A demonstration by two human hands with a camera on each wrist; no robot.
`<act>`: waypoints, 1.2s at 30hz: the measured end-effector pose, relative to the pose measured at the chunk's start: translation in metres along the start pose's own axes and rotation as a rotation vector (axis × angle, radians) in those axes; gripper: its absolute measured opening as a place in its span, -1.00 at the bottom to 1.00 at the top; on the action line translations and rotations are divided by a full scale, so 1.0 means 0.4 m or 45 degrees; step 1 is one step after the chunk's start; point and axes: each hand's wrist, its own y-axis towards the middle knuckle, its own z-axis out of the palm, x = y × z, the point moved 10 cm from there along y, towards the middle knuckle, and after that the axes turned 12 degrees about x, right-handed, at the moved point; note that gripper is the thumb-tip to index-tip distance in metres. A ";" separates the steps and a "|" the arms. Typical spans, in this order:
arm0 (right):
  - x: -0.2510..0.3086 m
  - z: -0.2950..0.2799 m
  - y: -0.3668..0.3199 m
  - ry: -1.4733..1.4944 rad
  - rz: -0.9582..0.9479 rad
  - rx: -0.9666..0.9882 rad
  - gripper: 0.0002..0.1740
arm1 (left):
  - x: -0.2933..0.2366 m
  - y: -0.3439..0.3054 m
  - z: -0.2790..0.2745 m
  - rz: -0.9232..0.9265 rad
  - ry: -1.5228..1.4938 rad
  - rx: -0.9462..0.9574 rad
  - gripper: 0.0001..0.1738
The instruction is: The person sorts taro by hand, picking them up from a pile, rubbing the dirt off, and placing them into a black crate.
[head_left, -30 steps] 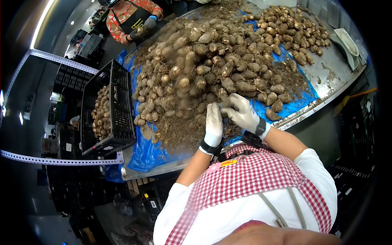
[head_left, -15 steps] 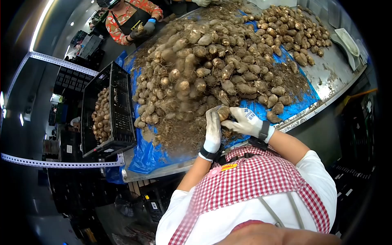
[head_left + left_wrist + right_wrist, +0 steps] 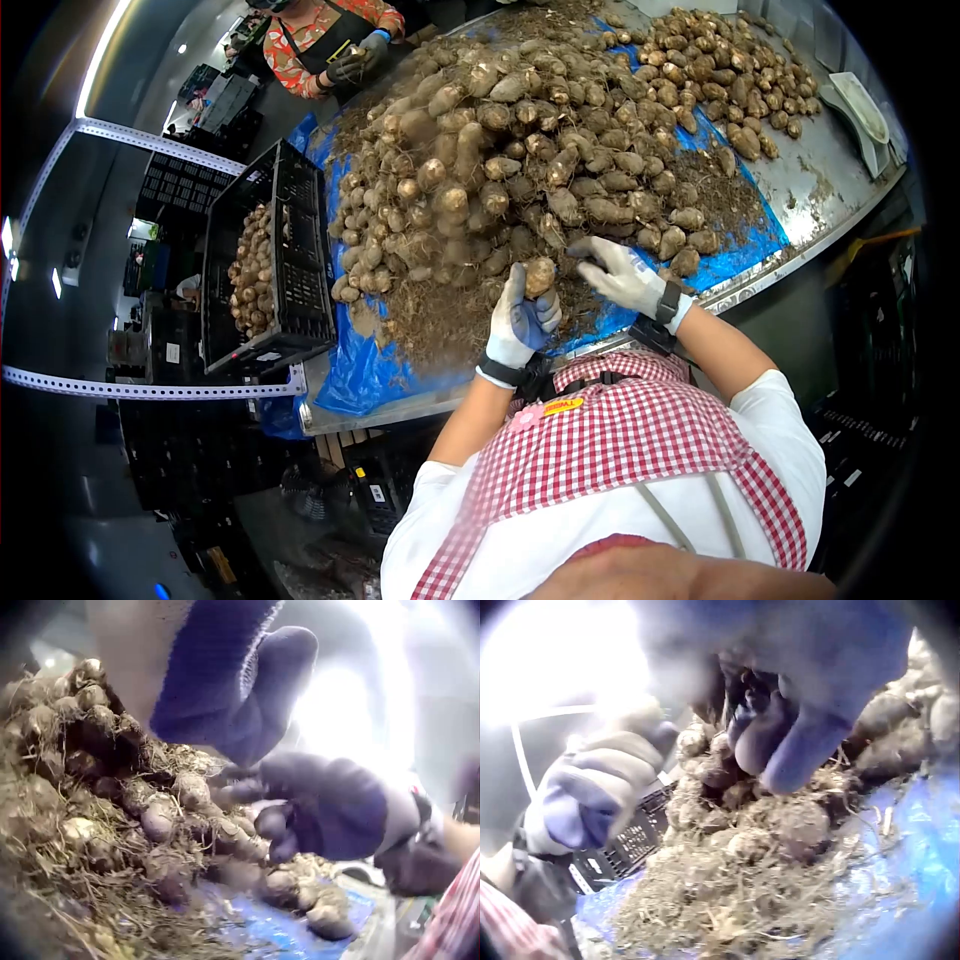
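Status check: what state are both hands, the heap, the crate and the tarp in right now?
Left hand, gripping one taro root.
Right hand, fingers curled into the taro heap, grip unclear.
Taro heap, loose, tangled with root fibres.
Black crate, open-topped, partly filled with taro.
Blue tarp, spread under the heap, crumpled at the table edge.

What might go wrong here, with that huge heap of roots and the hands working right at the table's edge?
1. The right hand reaches into the foot of the heap. Roots higher up might roll down and off the table.
2. The left hand grips one tuber close to the near edge. If it slips from the glove, it may drop to the floor.
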 end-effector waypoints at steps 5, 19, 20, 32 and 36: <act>0.111 -0.004 0.020 0.044 -0.016 0.213 -0.54 | -0.054 -0.002 -0.007 0.143 1.092 -0.153 -0.51; -0.044 0.011 0.014 -0.399 0.108 -0.087 -0.67 | -0.088 -0.057 0.110 0.466 2.057 0.046 -0.30; -0.069 0.008 -0.004 -0.555 0.087 -0.111 -0.65 | -0.094 -0.061 0.104 0.467 1.989 -0.007 -0.30; 0.111 0.019 -0.011 0.084 -0.171 0.097 -0.51 | -0.083 -0.028 0.025 0.263 0.969 -0.054 -0.23; 0.183 0.041 -0.012 -0.183 -0.496 0.070 -0.68 | -0.031 -0.010 -0.015 0.054 1.021 -0.115 -0.25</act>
